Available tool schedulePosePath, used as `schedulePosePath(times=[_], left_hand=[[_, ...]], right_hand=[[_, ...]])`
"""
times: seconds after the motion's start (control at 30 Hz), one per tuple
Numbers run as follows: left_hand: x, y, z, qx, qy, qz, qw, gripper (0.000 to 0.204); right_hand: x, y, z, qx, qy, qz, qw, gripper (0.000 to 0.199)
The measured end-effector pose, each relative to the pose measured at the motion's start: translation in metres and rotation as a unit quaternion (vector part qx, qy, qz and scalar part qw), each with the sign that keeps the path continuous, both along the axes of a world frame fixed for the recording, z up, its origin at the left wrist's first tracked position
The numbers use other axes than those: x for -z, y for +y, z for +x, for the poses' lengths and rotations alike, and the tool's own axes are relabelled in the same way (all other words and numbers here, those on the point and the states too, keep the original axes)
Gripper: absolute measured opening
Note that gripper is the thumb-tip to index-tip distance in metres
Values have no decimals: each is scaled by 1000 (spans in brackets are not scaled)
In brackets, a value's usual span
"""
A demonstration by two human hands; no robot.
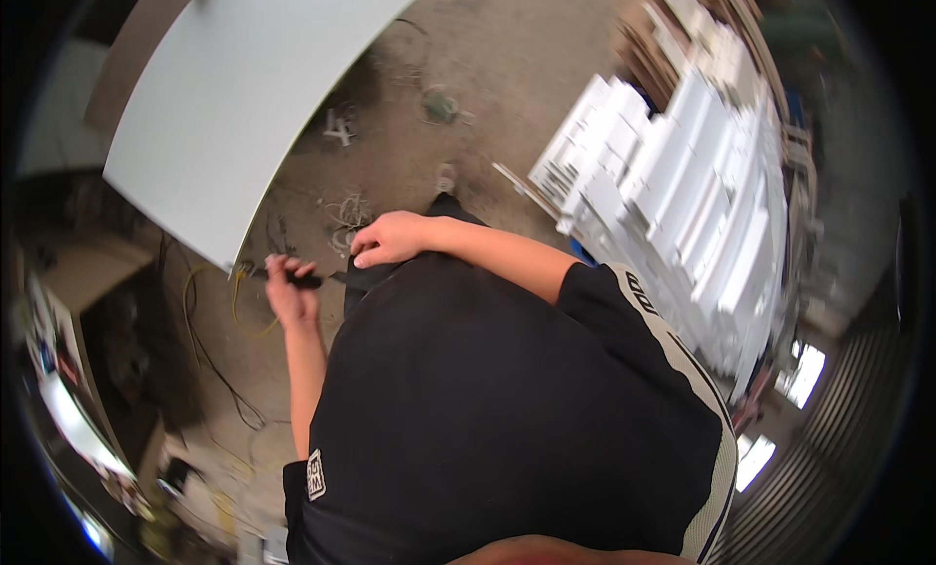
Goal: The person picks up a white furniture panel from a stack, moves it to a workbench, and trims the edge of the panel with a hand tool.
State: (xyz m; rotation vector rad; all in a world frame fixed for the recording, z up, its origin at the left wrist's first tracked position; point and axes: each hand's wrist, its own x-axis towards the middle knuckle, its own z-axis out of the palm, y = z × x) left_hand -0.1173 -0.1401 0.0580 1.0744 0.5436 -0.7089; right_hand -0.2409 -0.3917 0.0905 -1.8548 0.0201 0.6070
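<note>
My left hand [294, 290] is closed round a slim black hand tool [305, 280], just off the near corner of a large pale panel [244, 107]. Motion blur and my fingers hide the tool's exact kind. Over the front of my dark clothing, my right hand [390, 237] reaches across from the right. Its fingers are loosely bent and point left, with nothing visible in them. Both hands are apart from each other.
Stacked white profiled pieces [673, 194] stand at the right, with wooden boards [717, 53] behind. Tangled scraps [349, 214] and a greenish bundle [441, 105] lie on the floor. Dark and yellow cables [200, 336] trail at the left, beside a brown box-like structure [93, 272].
</note>
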Motion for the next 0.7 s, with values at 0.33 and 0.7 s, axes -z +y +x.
schedulePosePath(times=[0.33, 0.7], left_hand=[[69, 209, 35, -2, 29, 339, 940, 32], [45, 72, -1, -32, 7, 202, 979, 25]], right_hand=[[36, -26, -75, 278, 114, -24, 953, 43], [79, -51, -46, 223, 81, -27, 971, 44]])
